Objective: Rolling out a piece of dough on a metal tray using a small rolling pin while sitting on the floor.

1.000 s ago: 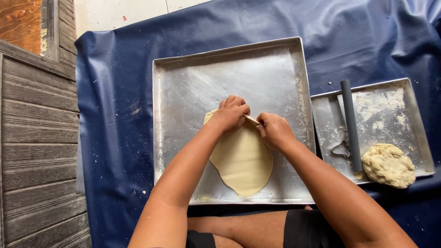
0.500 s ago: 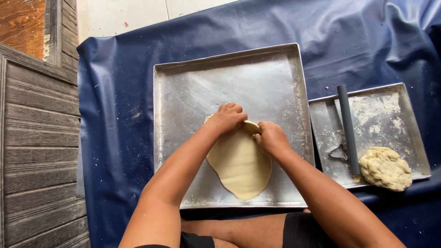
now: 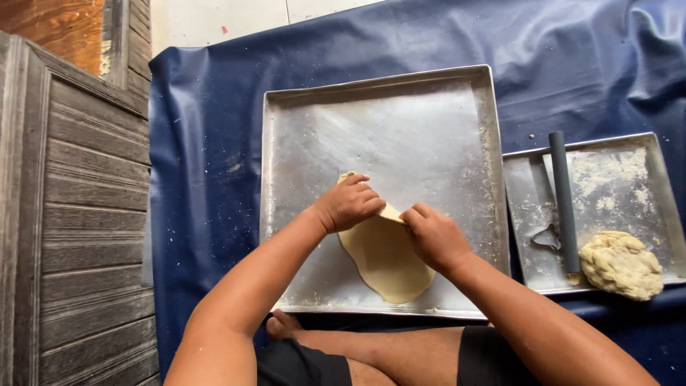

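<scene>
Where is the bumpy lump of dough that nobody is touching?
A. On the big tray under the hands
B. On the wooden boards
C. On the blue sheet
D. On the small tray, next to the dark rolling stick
D. The lumpy dough ball sits in the near corner of the small tray, right beside the dark rolling stick, while both hands work the flat dough on the big tray.

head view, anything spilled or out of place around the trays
Nothing much. Flour is scattered on the blue plastic sheet left of the large square metal tray, and the dark rolling pin overhangs the small metal tray's far rim. Both hands grip the flat pale dough.
</scene>
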